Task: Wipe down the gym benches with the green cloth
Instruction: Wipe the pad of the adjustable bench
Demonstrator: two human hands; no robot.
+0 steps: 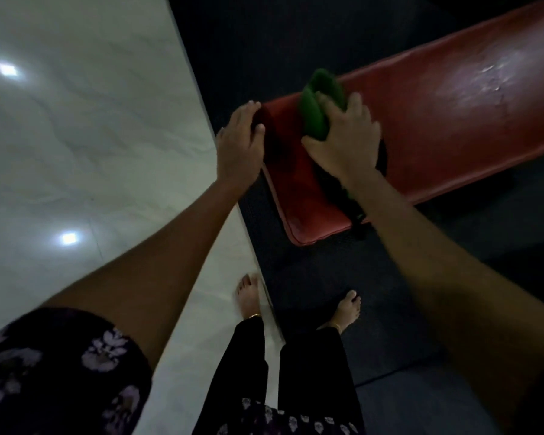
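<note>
A long red padded gym bench [427, 120] runs from the centre toward the upper right, with a worn pale patch far along its top. My right hand [347, 139] presses a bunched green cloth [318, 105] onto the near end of the bench top. My left hand [241, 139] rests on the bench's near left corner, fingers curled over its edge. The cloth's lower part is hidden under my right palm.
The bench stands on a dark rubber mat [296, 271]. Shiny white tiled floor [76, 136] lies to the left, its border running diagonally. My bare feet [248, 296] stand at that border, below the bench end.
</note>
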